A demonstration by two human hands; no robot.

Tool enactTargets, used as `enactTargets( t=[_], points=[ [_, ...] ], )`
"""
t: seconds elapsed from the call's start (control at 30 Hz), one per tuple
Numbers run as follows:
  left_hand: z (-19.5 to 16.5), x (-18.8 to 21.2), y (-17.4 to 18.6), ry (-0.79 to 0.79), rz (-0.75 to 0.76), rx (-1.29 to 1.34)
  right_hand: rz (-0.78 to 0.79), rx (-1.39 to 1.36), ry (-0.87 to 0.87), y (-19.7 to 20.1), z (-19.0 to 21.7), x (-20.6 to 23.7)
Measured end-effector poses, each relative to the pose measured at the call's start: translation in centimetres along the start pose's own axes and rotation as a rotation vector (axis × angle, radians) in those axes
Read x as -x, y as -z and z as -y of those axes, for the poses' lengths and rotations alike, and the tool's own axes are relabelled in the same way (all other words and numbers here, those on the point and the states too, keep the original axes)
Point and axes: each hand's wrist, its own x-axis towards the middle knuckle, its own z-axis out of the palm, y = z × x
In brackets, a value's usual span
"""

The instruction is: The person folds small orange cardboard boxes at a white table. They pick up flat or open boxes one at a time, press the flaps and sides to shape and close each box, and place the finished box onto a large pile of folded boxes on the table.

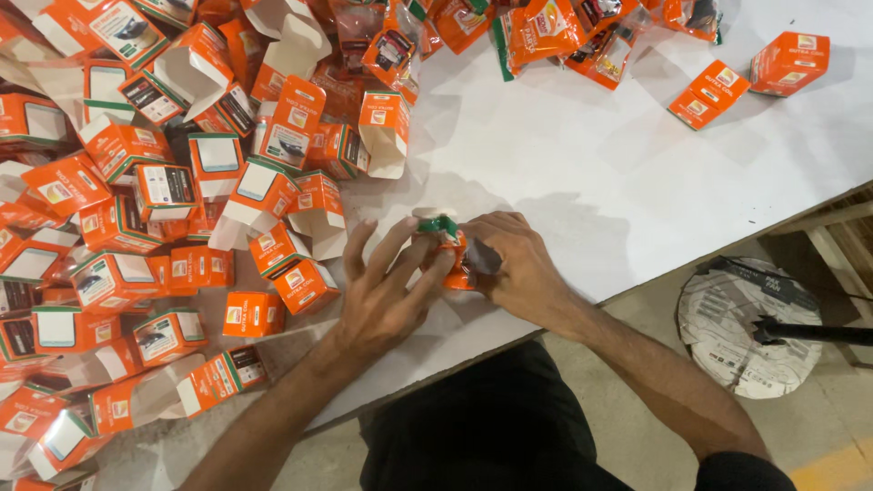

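White worktable (582, 173) is swamped with open orange cartons (182, 182) left of the small orange-and-green packet (447, 247), which both left hand (386, 295) and right hand (509, 264) pinch at the near edge, steadying it between fingertips.

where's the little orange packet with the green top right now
In the head view it sits near the table's front edge, centre frame, pinched between the left hand and right hand, just right of the orange box pile.

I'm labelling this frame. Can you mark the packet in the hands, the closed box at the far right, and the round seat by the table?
orange packet (452, 247), head view, its middle between both hands
closed orange box (789, 62), head view, top face
round seat (732, 323), head view, paper-covered top
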Motion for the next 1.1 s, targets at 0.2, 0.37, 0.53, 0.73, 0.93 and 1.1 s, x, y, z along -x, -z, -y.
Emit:
enactTargets(
  t=[0.2, 0.37, 0.53, 0.73, 0.93, 1.1],
  points=[
    [-1.2, -0.9, 0.0, 0.274, 0.112, 0.107, -0.035, -0.020, 0.006, -0.1, 0.3, 0.2],
    [-1.2, -1.6, -0.5, 0.501, 0.076, 0.390, -0.015, 0.011, 0.005, -0.3, 0.1, 0.2],
    [-1.4, -2.0, 0.4, 0.383, 0.080, 0.260, -0.005, 0.013, -0.022, -0.4, -0.1, 0.5],
    [-1.3, -2.9, 0.1, 0.366, 0.096, 0.193, 0.006, 0.015, -0.011, -0.5, 0.2, 0.6],
    [-2.0, -2.8, -1.9, 0.754, -0.092, 0.601, -0.013, 0.004, -0.011, -0.5, 0.7, 0.7],
    [-0.3, -1.1, -2.5, 1.230, 0.128, 0.990, -0.024, -0.139, -0.056, -0.7, 1.0, 0.9]
  ],
)
